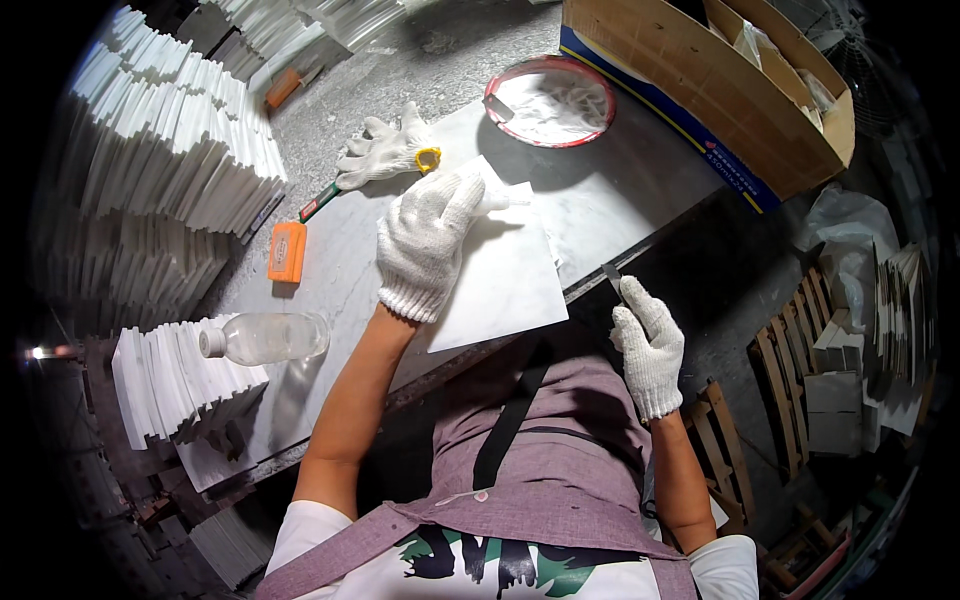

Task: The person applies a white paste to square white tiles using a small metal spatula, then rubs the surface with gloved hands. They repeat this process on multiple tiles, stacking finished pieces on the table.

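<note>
My left hand (425, 245), in a white knit glove, is closed over a white tile (505, 295) on the bench. From its fingers sticks out a small whitish, see-through piece (502, 200), its kind unclear. Off the bench's front edge, my gloved right hand (650, 350) pinches a thin, flat scraper-like blade (612, 276). Beyond the tile stands a red-rimmed bowl (550, 100) with white paste in it. A spare white glove (385, 150) lies past my left hand, over a green-handled tool (320, 202).
Tall stacks of white tiles (190, 130) stand at the left. An orange block (287, 252) and a clear bottle (265, 338) sit on the bench's left part. A large cardboard box (700, 80) takes up the far right. Wooden pallets (793, 360) and more slabs are at the right.
</note>
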`<state>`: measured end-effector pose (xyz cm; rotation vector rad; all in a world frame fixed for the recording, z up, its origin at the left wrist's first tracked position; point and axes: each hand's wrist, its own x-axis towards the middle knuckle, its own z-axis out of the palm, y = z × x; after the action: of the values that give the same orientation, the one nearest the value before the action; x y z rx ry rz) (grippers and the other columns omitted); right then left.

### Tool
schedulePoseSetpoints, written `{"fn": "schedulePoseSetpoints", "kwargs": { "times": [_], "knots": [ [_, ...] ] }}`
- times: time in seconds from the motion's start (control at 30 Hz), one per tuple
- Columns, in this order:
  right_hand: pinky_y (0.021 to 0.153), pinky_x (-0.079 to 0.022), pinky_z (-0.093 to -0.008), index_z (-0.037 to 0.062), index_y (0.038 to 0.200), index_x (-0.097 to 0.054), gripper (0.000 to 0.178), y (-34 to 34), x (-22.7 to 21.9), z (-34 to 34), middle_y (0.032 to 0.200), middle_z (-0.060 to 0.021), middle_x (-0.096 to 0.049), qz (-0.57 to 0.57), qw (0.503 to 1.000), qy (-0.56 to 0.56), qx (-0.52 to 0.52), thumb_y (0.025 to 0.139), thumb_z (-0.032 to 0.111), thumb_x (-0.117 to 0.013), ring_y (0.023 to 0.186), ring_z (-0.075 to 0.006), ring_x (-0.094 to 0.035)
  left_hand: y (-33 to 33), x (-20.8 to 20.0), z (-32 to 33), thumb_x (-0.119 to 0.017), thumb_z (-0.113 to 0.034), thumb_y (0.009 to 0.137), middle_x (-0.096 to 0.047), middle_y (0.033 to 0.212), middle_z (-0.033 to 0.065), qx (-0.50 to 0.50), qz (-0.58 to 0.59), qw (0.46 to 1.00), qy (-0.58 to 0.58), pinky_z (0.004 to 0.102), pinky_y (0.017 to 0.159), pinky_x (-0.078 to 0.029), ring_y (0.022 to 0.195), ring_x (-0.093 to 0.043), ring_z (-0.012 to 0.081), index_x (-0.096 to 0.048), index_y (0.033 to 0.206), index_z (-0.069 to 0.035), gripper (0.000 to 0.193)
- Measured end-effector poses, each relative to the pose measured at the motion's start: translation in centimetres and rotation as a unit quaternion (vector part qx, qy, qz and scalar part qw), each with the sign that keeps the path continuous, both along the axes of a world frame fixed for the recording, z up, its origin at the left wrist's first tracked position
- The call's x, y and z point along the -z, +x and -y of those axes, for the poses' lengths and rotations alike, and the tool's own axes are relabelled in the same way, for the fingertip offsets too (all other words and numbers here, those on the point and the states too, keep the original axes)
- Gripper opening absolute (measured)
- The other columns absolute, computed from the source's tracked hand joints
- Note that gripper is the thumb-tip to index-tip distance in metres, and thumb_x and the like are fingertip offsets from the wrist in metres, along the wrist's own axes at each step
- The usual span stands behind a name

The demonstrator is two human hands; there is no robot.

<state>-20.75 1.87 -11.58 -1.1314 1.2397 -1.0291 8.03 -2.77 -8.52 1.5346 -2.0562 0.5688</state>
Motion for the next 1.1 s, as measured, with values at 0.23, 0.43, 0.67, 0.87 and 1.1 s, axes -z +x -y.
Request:
{"fn": "schedulePoseSetpoints", "kwargs": {
  "times": [0.23, 0.43, 0.67, 0.87, 1.1],
  "knots": [
    [0.063, -0.046, -0.0186, 0.0009, 0.13, -0.062, 0.038, -0.1, -0.5, 0.1, 0.09, 0.0012, -0.058, 0.0, 1.0, 0.003, 0.013, 0.093, 0.0, -0.065, 0.071, -0.0039, -0.052, -0.1, -0.1, 0.2, -0.073, -0.017, 0.079, -0.065, 0.114, 0.0072, 0.006, 0.003, 1.0, 0.011, 0.0426, 0.084, -0.052, 0.106, -0.063, 0.0285, -0.063, 0.121, -0.014, 0.044],
    [0.063, -0.046, -0.0188, 0.0012, 0.13, -0.062, 0.038, -0.1, -0.1, -0.1, 0.089, 0.0015, -0.057, -0.002, 1.0, -0.007, 0.007, 0.092, 0.0, -0.065, 0.07, -0.0039, -0.052, -0.3, -0.4, 0.5, -0.074, -0.018, 0.078, -0.066, 0.112, 0.0071, 0.02, 0.004, 1.0, -0.003, 0.0407, 0.079, -0.053, 0.102, -0.064, 0.0281, -0.064, 0.119, -0.012, 0.043],
    [0.063, -0.046, -0.0194, 0.0006, 0.13, -0.061, 0.038, -0.1, -0.1, -0.2, 0.088, 0.0009, -0.057, -0.015, 1.0, -0.013, 0.004, 0.092, 0.001, -0.066, 0.07, -0.0045, -0.052, -0.5, -0.9, 0.5, -0.073, -0.019, 0.079, -0.066, 0.111, 0.0076, 0.028, -0.006, 1.0, 0.012, 0.0406, 0.079, -0.054, 0.103, -0.064, 0.0285, -0.064, 0.118, -0.011, 0.041],
    [0.063, -0.046, -0.0196, 0.0004, 0.13, -0.061, 0.039, 0.0, 0.1, -0.3, 0.088, 0.0005, -0.056, -0.01, 1.0, -0.011, 0.006, 0.092, 0.001, -0.066, 0.071, -0.0047, -0.053, -0.4, -0.7, 0.4, -0.07, -0.017, 0.081, -0.065, 0.111, 0.0077, 0.011, 0.015, 1.0, 0.019, 0.0422, 0.08, -0.054, 0.103, -0.064, 0.0286, -0.064, 0.12, -0.013, 0.041],
    [0.06, -0.045, -0.0189, 0.0005, 0.129, -0.062, 0.036, -0.1, 0.7, -0.3, 0.096, 0.001, -0.061, -0.016, 0.999, -0.028, 0.003, 0.094, 0.004, -0.064, 0.069, -0.0038, -0.051, -0.7, -0.9, 0.3, -0.076, -0.014, 0.078, -0.068, 0.11, 0.0063, 0.001, 0.007, 1.0, 0.024, 0.0398, 0.085, -0.051, 0.104, -0.065, 0.0276, -0.066, 0.12, -0.013, 0.043]
  ]
}}
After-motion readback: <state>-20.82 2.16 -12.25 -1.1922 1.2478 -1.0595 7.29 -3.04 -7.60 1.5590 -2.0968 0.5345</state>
